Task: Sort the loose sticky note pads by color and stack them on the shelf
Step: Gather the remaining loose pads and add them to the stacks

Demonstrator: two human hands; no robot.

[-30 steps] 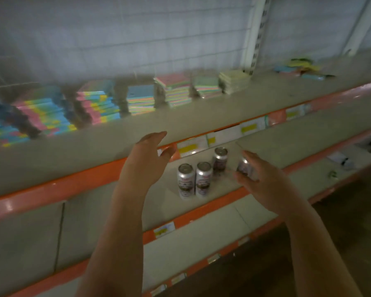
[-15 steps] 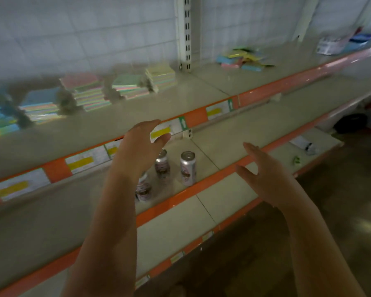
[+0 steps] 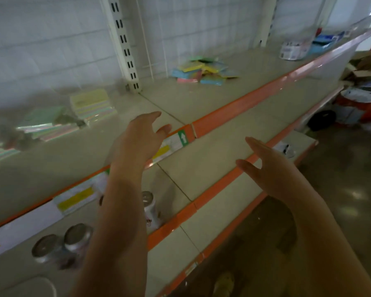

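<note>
No text reads clearly. A white arrow sign on green stands on the shelf-edge price label; printing on the can is blurred.

A beige top shelf with an orange front edge holds loose sticky note pads at one o'clock and stacked pads at ten o'clock.

bare shelf top before loose pads, stacked pads left, upright post between
</note>
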